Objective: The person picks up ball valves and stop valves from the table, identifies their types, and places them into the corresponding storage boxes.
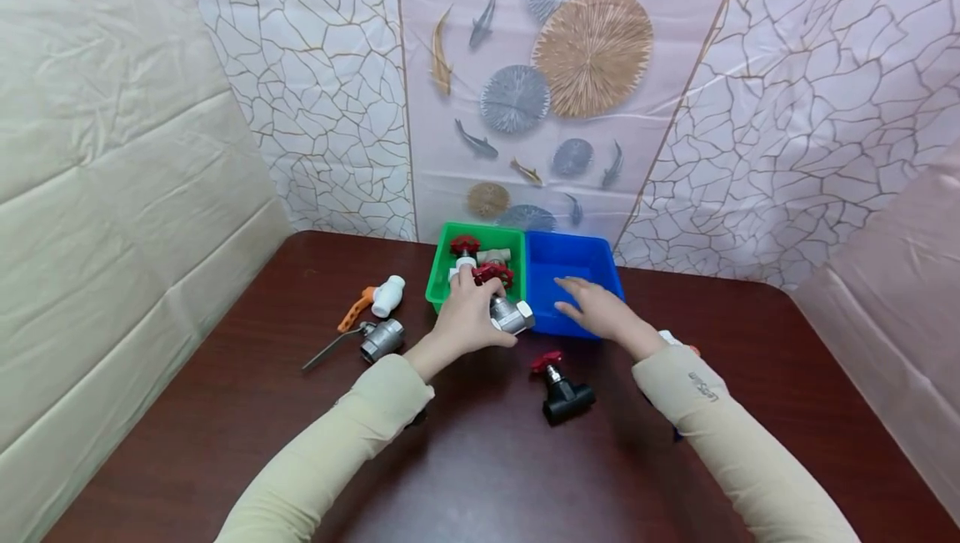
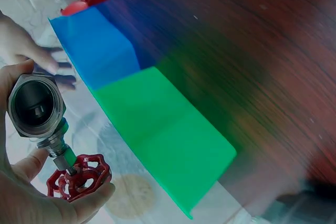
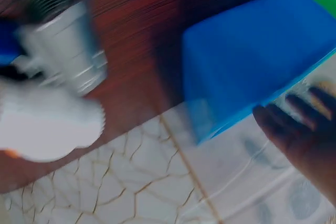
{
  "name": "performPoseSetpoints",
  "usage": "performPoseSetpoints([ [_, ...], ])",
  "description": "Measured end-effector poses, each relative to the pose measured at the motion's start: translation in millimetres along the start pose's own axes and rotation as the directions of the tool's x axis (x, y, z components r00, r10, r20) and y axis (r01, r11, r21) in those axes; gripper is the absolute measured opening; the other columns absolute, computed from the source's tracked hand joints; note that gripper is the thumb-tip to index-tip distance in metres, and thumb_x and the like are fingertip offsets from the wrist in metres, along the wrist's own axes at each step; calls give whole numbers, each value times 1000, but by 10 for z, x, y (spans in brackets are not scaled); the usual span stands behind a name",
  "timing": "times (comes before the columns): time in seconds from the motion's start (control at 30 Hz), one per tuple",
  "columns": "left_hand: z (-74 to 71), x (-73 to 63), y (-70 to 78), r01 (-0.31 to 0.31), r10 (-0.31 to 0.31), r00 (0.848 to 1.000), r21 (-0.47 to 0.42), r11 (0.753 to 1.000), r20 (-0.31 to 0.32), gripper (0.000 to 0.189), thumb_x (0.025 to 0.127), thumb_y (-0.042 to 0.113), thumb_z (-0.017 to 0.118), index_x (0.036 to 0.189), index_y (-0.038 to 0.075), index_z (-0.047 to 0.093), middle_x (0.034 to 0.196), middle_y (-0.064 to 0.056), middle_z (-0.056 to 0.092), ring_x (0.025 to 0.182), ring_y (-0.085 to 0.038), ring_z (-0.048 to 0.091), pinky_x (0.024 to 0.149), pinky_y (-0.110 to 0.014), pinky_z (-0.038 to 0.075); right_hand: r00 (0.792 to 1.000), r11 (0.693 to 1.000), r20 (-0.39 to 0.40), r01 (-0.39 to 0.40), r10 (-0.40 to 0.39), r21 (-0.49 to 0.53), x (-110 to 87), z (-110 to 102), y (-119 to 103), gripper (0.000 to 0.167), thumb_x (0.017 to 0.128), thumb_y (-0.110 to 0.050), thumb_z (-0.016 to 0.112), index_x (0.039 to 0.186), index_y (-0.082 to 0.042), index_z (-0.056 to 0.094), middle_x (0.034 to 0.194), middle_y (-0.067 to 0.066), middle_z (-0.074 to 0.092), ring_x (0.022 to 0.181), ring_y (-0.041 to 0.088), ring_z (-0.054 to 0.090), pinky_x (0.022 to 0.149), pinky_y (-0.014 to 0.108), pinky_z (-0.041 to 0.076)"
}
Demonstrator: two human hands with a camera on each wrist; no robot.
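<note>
Near edge of the green bin: left grip holds metal valve, red handwheel binward. Right grip loose, empty, at blue bin.

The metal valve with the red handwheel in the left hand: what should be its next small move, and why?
Probably the left hand should ease the metal valve forward and lower it into the green bin: in the head view it appears near that bin's front edge, and a white valve with a red handwheel, like its own, is already inside.
</note>
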State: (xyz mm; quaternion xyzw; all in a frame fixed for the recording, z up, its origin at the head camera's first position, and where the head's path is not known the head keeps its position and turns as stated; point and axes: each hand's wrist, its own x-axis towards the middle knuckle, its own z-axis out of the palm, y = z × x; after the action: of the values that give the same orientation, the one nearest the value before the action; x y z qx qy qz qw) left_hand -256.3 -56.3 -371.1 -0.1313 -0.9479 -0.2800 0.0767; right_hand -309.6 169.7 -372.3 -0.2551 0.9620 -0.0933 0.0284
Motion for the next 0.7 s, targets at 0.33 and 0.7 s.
performPoseSetpoints([
  [0.33,-57,16,-174,66,-65,998,20,998,-25,55,61,40,87,102,16,59,128,-17,33,113,-32,38,71,-41,52,989,997,142,28,-37,66,276,69,-145,60,101,-32,40,149,-2,21,155,24,17,141,47,16,114,57,17],
  [0.7,-97,97,-260,119,-118,992,16,993,-51,56,62,38,86,104,13,59,123,-18,34,112,-33,37,67,-39,52,986,997,152,68,-72,29,447,118,-156,59,101,-31,42,149,-3,23,156,19,18,142,44,16,113,56,21],
])
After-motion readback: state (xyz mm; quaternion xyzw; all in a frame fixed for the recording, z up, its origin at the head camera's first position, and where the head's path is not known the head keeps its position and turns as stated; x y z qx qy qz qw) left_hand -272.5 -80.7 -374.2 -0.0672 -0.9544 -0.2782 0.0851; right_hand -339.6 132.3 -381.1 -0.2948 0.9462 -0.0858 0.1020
